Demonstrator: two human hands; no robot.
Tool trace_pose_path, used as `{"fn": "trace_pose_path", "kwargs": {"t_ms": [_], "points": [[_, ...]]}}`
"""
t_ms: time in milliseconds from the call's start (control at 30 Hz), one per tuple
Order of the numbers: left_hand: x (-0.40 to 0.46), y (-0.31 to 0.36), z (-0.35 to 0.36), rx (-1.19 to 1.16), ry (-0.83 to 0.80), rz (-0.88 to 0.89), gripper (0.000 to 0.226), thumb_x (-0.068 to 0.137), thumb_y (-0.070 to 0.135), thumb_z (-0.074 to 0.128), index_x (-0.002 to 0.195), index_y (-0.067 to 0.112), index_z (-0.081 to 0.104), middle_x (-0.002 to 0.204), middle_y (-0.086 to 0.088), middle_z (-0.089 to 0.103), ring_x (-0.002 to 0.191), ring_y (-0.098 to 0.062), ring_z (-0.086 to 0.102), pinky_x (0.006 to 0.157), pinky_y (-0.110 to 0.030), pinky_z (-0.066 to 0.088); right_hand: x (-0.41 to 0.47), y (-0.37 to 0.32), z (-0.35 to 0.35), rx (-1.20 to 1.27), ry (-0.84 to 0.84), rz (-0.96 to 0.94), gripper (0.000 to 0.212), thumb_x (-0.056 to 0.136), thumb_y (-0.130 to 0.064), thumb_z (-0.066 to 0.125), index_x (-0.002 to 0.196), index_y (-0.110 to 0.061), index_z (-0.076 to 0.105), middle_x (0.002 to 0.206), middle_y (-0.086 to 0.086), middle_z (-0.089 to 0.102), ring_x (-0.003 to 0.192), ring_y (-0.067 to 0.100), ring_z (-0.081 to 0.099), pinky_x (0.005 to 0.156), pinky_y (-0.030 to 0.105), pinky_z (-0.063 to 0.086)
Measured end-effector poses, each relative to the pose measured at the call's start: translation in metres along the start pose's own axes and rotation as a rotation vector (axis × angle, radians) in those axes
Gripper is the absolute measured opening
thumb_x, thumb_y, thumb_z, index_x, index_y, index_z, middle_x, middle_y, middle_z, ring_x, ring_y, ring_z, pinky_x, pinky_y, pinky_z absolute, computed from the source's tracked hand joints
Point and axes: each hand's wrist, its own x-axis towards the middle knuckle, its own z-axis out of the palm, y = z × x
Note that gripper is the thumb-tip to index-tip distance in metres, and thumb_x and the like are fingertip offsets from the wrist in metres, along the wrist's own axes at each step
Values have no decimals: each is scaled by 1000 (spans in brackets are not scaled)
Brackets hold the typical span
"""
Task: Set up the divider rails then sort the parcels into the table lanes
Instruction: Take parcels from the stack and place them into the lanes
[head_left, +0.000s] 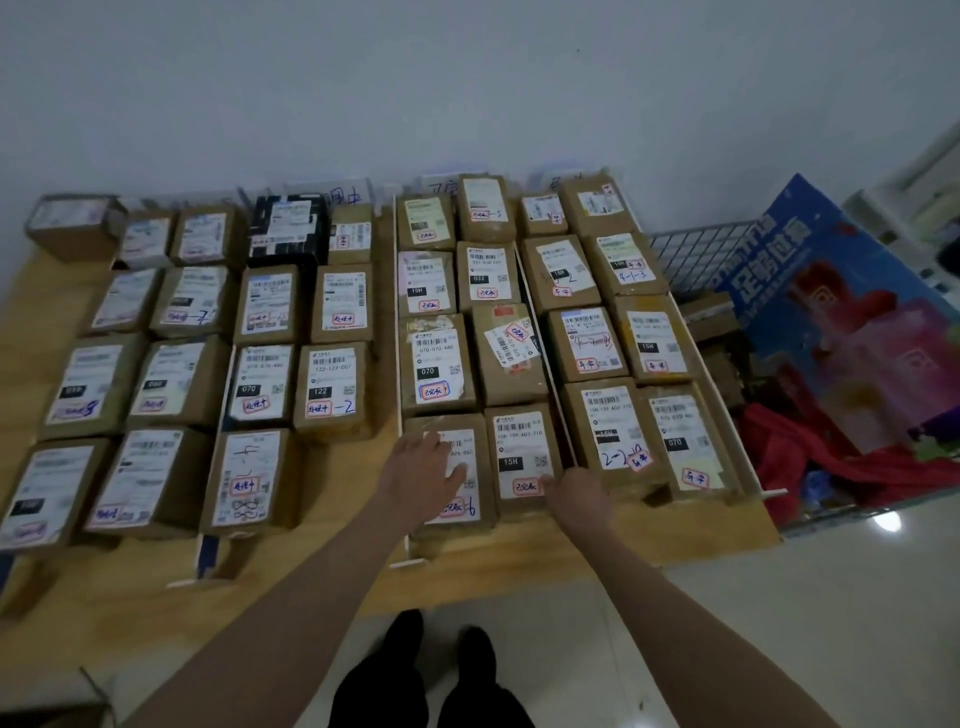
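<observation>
Several brown cardboard parcels with white labels lie in rows on a wooden table (675, 525), split into lanes by thin white divider rails (398, 374). My left hand (423, 465) rests flat, fingers spread, on the front parcel (457, 514) of the third lane. Beside it lies the parcel labelled 15H (522, 447); my right hand (574, 491) touches its front right corner with curled fingers. Another rail (558, 410) runs between that parcel and the right lane.
A wire basket (691, 260) stands right of the table, holding a blue printed box (852, 332), red cloth (810, 457) and cardboard scraps. The front of the table is bare wood. My feet (431, 670) stand on the tiled floor.
</observation>
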Motion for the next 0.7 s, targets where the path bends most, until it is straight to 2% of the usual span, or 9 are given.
{"fn": "trace_pose_path", "kwargs": {"t_ms": [67,233,367,433,500,600,700], "points": [[-1,-1,0,9,-11,-8,55,101,51,28,136,17,53,140,-4,53,134,-20,43,116,-38,24,-1,1,1,-78,30,-12,30,101,-35,45,99,-11,64,101,4,67,100,22,63,104,41,39],[-2,-4,-13,-13,-49,-22,56,101,51,28,140,17,49,144,-1,51,132,-19,47,116,-40,23,-4,-9,-10,-133,107,-103,20,102,-25,45,105,-12,60,105,4,66,98,22,62,92,36,45],[-8,-21,-44,-22,28,-50,47,102,46,31,133,19,53,134,-2,57,124,-20,53,115,-43,31,-10,-35,-36,-141,235,-251,22,101,-24,43,113,-11,57,111,7,63,100,23,60,89,37,46],[-13,-46,-69,-22,101,-100,46,102,44,31,132,18,54,136,-4,56,127,-21,50,116,-43,30,-15,-60,-50,-174,310,-379,30,102,-27,40,123,-11,54,118,8,61,108,25,58,94,39,46],[-23,-80,-93,-42,184,-185,53,102,47,28,140,16,48,148,-6,47,137,-23,41,119,-43,22,-24,-95,-61,-199,352,-500,37,102,-30,39,133,-12,51,134,8,55,123,27,51,102,42,42],[-49,-133,-118,-14,260,-269,59,103,50,22,151,17,35,158,-4,32,146,-23,27,122,-42,16,-43,-151,-62,-223,346,-606,49,102,-39,36,145,-16,40,151,6,41,139,26,38,113,43,33],[-84,-186,-129,2,302,-319,61,102,51,18,151,17,33,159,-3,30,147,-22,25,122,-41,14,-68,-204,-46,-207,321,-668,57,103,-43,33,152,-15,30,160,7,29,147,27,26,122,43,20]]}}
